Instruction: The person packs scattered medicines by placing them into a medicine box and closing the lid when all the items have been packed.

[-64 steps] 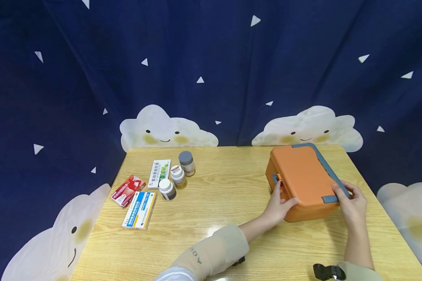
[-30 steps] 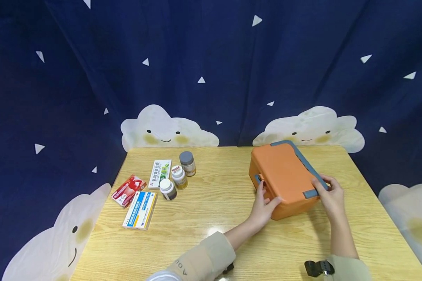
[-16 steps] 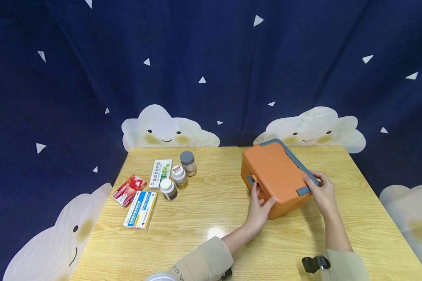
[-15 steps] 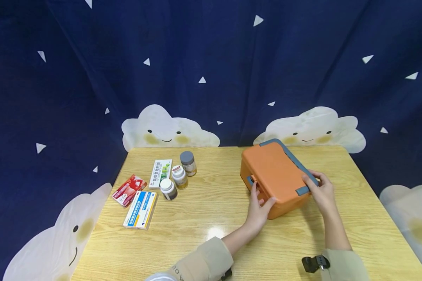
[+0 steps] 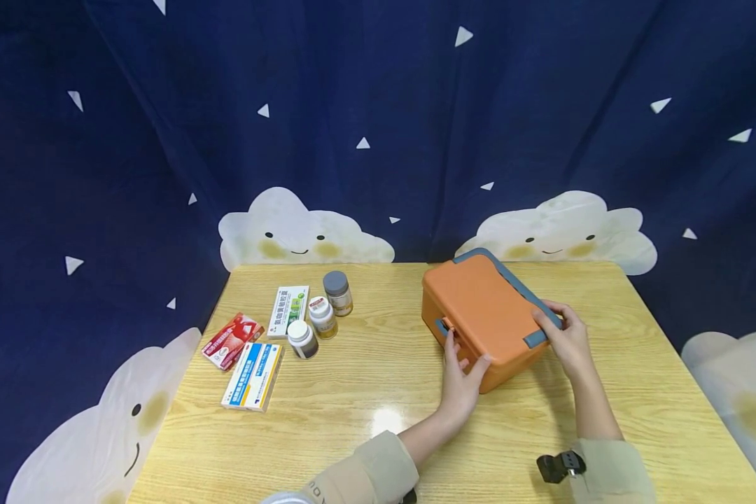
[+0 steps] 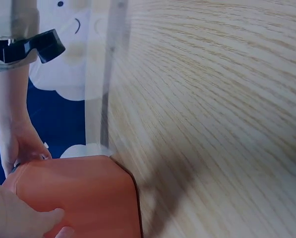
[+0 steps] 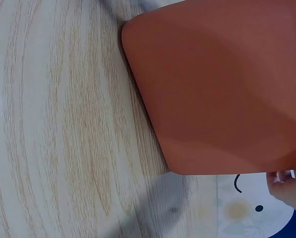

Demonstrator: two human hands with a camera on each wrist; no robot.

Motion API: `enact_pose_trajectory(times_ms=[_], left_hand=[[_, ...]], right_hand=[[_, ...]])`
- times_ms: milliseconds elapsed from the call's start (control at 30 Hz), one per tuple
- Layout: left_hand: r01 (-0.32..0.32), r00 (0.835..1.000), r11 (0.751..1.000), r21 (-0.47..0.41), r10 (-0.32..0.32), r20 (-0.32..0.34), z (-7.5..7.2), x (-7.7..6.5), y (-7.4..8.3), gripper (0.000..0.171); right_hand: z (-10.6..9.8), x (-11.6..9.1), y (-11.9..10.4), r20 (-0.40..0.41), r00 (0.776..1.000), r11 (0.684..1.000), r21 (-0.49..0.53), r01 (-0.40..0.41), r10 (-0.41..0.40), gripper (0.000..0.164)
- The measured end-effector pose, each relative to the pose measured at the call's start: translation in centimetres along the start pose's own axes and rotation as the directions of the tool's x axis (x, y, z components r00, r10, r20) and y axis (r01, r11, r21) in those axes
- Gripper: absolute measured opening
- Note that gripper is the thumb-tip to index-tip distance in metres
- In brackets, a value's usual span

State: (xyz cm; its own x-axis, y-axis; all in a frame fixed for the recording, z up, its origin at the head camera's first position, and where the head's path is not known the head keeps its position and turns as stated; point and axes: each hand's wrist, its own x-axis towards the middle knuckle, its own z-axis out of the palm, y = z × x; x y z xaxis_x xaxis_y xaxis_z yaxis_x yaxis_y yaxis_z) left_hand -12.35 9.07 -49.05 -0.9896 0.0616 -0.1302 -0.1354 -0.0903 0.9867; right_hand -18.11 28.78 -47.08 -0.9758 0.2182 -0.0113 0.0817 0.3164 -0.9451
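An orange lidded storage box (image 5: pixel 481 304) with a blue-grey folded handle (image 5: pixel 510 280) stands on the right half of the wooden table, its lid down. At its near left corner my left hand (image 5: pixel 460 385) grips the box, thumb on the lid edge and a finger at the front latch (image 5: pixel 446 325). My right hand (image 5: pixel 568 341) holds the opposite near corner, thumb on the handle's end and fingers over the far side. In the left wrist view the left thumb presses the box's orange side (image 6: pixel 93 193). The right wrist view shows the box's bare end wall (image 7: pixel 212 94).
On the table's left lie a red medicine box (image 5: pixel 232 341), a blue-and-white medicine box (image 5: pixel 252 376) and a white-green medicine box (image 5: pixel 288 311). Beside them stand a white-capped dark bottle (image 5: pixel 302 340), a white pill bottle (image 5: pixel 323 318) and a grey-capped bottle (image 5: pixel 338 294). A dark blue curtain (image 5: pixel 327 91) hangs behind.
The orange box has slid left across the table and turned slightly, both hands moving along with it. The medicine boxes and bottles have stayed in place.
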Motion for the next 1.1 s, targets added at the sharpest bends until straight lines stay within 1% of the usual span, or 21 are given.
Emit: enact_pose_trajectory(times_ms=[133,233,367,433,533,600,667,733,833,867,933,1000,1033,1067,1100], left_hand=[[-0.002,1.000,1.000,-0.001,0.002,-0.013,0.0,0.0,0.0,0.077],[-0.010,1.000,1.000,-0.004,0.009,-0.018,0.0,0.0,-0.1,0.077],[-0.034,0.999,0.999,-0.003,0.033,-0.039,0.0,-0.1,-0.3,0.075],[-0.049,0.997,0.999,0.001,0.049,-0.055,0.0,0.0,-0.5,0.070],[-0.081,0.993,0.997,0.002,0.081,-0.083,-0.3,0.1,-0.7,0.056],[-0.132,0.984,0.991,0.003,0.132,-0.120,-0.5,0.4,-0.8,0.045],[-0.192,0.968,0.981,0.001,0.189,-0.166,-0.9,0.7,-0.4,0.037],[-0.258,0.945,0.966,0.007,0.254,-0.205,-1.4,1.1,0.4,0.032],[-0.349,0.905,0.936,0.055,0.351,-0.238,-2.4,2.3,1.8,0.026],[-0.382,0.889,0.921,0.075,0.388,-0.243,-2.8,2.9,2.1,0.025],[-0.447,0.853,0.885,0.129,0.465,-0.236,-3.6,4.6,2.0,0.023],[-0.500,0.815,0.845,0.189,0.533,-0.227,-4.3,6.6,1.7,0.022],[-0.519,0.801,0.828,0.212,0.558,-0.216,-4.7,7.5,1.5,0.023],[-0.531,0.794,0.815,0.232,0.574,-0.200,-5.1,8.5,1.4,0.024],[-0.536,0.791,0.805,0.253,0.584,-0.183,-5.5,9.3,1.5,0.024]], right_hand=[[0.2,-0.1,0.0,-0.005,1.000,1.000,0.015,0.013,-0.013,0.048],[0.5,-0.2,0.2,-0.015,1.000,1.000,0.018,0.016,-0.015,0.050],[0.9,-0.4,0.4,-0.031,0.999,1.000,0.005,-0.014,0.014,0.055],[1.0,-0.6,0.3,-0.046,0.998,0.999,0.003,-0.039,0.039,0.058],[1.2,-0.7,0.2,-0.066,0.995,0.998,0.017,-0.067,0.068,0.061],[1.4,-0.9,0.3,-0.092,0.994,0.998,0.037,-0.058,0.061,0.061],[1.6,-1.0,0.3,-0.123,0.991,0.997,0.062,-0.038,0.046,0.060],[2.0,-1.4,0.3,-0.164,0.986,0.992,0.126,-0.018,0.038,0.059],[2.6,-2.3,0.3,-0.224,0.972,0.971,0.241,-0.011,0.067,0.061],[2.8,-2.7,0.3,-0.241,0.967,0.960,0.279,-0.011,0.081,0.061],[3.2,-3.4,0.3,-0.274,0.956,0.939,0.343,-0.002,0.102,0.063],[3.6,-4.1,0.3,-0.309,0.945,0.926,0.377,0.023,0.102,0.065],[3.8,-4.4,0.3,-0.324,0.940,0.921,0.388,0.033,0.103,0.065],[4.1,-4.7,0.2,-0.338,0.936,0.914,0.404,0.047,0.101,0.065],[4.3,-5.0,0.2,-0.352,0.931,0.906,0.418,0.064,0.097,0.065]])
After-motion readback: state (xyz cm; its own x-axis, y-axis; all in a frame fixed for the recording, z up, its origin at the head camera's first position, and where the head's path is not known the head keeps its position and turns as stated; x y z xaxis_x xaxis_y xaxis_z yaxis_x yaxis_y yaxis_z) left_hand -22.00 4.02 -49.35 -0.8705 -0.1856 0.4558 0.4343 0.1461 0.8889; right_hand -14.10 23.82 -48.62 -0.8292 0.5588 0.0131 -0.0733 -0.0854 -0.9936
